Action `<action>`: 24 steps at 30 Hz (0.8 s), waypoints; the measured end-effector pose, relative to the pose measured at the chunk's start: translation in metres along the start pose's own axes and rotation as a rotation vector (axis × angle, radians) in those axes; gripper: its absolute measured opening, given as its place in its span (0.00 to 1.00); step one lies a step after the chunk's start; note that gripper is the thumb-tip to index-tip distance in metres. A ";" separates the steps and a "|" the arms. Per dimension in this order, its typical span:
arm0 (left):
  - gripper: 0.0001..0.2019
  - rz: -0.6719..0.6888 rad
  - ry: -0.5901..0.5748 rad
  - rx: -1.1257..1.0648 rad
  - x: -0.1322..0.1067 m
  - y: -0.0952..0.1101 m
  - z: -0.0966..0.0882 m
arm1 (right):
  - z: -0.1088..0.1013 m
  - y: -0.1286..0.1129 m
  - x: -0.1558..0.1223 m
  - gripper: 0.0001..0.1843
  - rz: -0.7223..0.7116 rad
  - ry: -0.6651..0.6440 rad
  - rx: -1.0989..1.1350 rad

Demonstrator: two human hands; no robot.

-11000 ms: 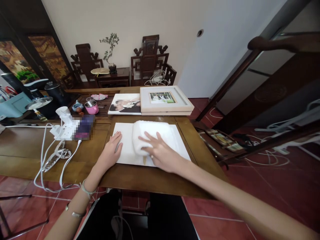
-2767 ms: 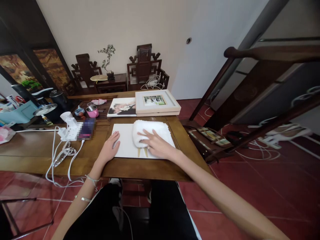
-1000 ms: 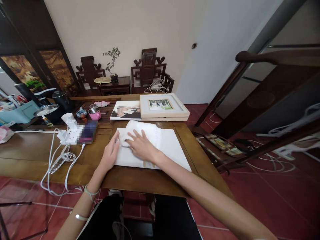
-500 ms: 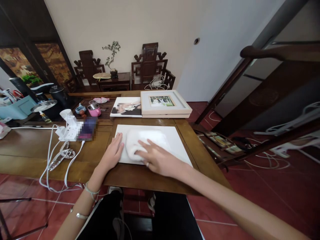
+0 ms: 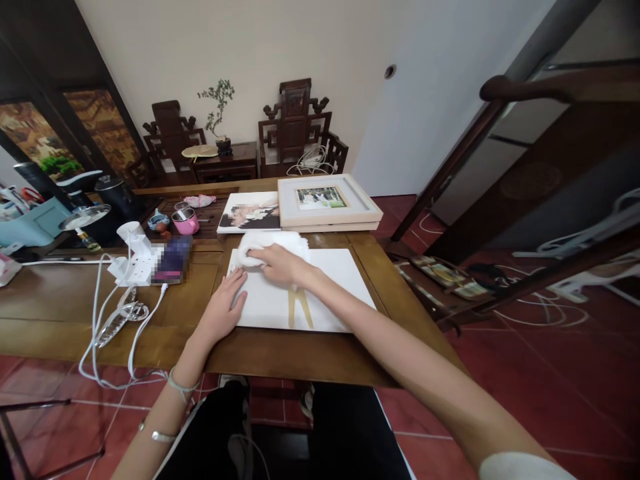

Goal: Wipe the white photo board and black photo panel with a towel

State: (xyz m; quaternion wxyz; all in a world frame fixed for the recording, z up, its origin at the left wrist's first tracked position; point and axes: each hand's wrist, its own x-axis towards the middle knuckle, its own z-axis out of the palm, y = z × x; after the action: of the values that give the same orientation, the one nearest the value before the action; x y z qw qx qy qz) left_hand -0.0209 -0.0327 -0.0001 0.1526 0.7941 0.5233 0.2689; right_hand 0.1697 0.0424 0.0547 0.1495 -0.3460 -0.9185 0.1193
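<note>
A flat white board (image 5: pixel 265 303) lies on the wooden table near its front edge, with two tan strips (image 5: pixel 300 308) showing on its surface. My left hand (image 5: pixel 223 303) rests on the board's left side, fingers stretched out and holding nothing. At the board's far left part, my right hand (image 5: pixel 283 263) presses down on a white cloth (image 5: pixel 285 241), fingers closed on it. The cloth is bunched and reaches past the board's far edge. My right forearm covers part of the board's right half.
Behind the board lie a framed picture (image 5: pixel 370 213) and a photo panel (image 5: pixel 227 217). To the left are a power strip (image 5: pixel 140 267) with loose white cables, a blurred phone-like item (image 5: pixel 173 257), a pink cup (image 5: pixel 187 221) and a blue bin (image 5: pixel 35 223).
My right hand has carried the cloth away from me, from the board's middle to its far left edge. The tan strips now show. My left hand stays on the board's left side.
</note>
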 end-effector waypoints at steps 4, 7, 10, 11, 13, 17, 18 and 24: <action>0.24 0.008 -0.008 -0.008 -0.001 0.001 0.000 | -0.014 0.037 -0.053 0.27 0.103 0.036 -0.035; 0.24 0.012 -0.008 -0.007 -0.001 0.001 -0.001 | -0.017 0.044 -0.100 0.27 0.133 0.039 -0.084; 0.24 0.016 -0.003 -0.002 0.000 0.001 -0.001 | -0.016 0.025 -0.146 0.29 0.097 -0.008 -0.108; 0.24 0.017 0.001 -0.001 0.000 0.001 -0.001 | -0.016 0.015 -0.160 0.30 0.080 -0.027 -0.098; 0.24 0.021 0.009 -0.004 0.000 0.000 0.000 | -0.018 -0.005 -0.183 0.32 0.051 -0.059 -0.058; 0.24 0.030 0.009 -0.002 0.000 0.000 -0.001 | -0.023 -0.017 -0.201 0.31 0.022 -0.099 -0.009; 0.24 0.030 0.006 0.002 0.000 -0.001 -0.001 | -0.023 -0.012 -0.199 0.30 0.031 -0.101 0.001; 0.23 0.028 -0.007 0.008 0.000 0.000 -0.003 | -0.023 0.053 -0.142 0.29 0.111 -0.031 -0.018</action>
State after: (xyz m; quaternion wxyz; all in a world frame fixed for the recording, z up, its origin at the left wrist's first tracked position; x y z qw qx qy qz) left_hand -0.0229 -0.0331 0.0018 0.1476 0.8029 0.5125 0.2662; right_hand 0.3113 -0.0121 0.0314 0.1253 -0.3960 -0.9011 0.1247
